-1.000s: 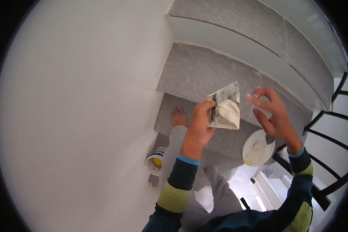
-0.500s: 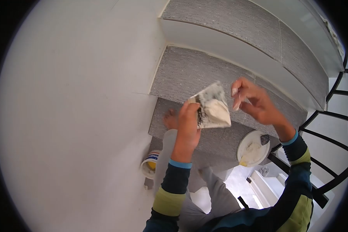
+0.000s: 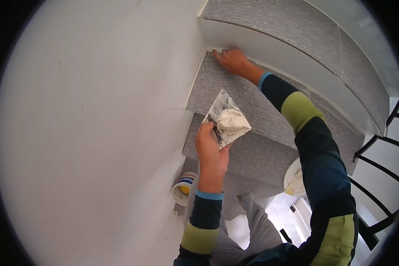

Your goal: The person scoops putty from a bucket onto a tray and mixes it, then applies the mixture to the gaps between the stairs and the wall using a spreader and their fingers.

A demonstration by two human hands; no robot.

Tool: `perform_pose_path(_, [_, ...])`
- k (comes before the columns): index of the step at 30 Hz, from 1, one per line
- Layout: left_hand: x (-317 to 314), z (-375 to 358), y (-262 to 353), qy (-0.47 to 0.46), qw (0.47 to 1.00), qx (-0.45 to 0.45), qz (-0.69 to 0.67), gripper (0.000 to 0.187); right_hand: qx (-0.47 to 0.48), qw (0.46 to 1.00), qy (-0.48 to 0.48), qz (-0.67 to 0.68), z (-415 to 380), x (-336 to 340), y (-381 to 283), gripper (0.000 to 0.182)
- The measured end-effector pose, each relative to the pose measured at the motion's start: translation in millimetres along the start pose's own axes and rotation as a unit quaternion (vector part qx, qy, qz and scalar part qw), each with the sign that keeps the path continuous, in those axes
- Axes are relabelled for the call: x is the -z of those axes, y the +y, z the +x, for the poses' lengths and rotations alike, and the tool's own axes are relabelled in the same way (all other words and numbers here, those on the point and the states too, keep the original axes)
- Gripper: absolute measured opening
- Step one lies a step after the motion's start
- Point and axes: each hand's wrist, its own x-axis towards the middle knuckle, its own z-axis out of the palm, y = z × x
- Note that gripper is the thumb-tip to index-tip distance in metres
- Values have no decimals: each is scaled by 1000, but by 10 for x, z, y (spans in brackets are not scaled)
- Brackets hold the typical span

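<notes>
My left hand (image 3: 212,153) is closed around the lower left edge of a flat, square-cornered plate (image 3: 220,103) smeared with white paste. A thick mound of the off-white paste (image 3: 232,121) sits on the plate's right half. Beyond it, my right hand (image 3: 233,61) reaches to the inner corner of a grey stair tread (image 3: 252,99), where the white riser (image 3: 270,42) meets the wall. Its fingers point left with a gap between two of them, the tips at the pale joint. I see no tool in it; its palm side is hidden.
On a lower step by the wall stands a white bucket (image 3: 181,189) with something yellow inside. A round white lid or tray (image 3: 292,176) holding paste lies to the right, partly behind my right sleeve. Black railing bars (image 3: 381,168) run along the right; the white wall (image 3: 97,133) fills the left.
My right hand has moved from beside the plate up and left to the tread's corner. My left hand still holds the plate, now a little further left and turned. The view has shifted slightly.
</notes>
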Motion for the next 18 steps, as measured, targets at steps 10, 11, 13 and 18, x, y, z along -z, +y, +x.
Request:
perform_pose_path(10, [51, 17, 87, -8, 1000, 5, -19, 26, -91, 992, -89, -22, 392, -153, -112, 50])
perform_pose_path(11, [65, 34, 75, -12, 1000, 4, -18, 26, -92, 992, -89, -22, 419, -153, -124, 50])
perform_pose_path(13, [75, 44, 58, -16, 1000, 7, -16, 27, -104, 985, -123, -53, 466, -234, -142, 52])
perform_pose_path(18, [142, 54, 56, -22, 1000, -1, -10, 28, -75, 954, -205, -207, 495, -328, -253, 60])
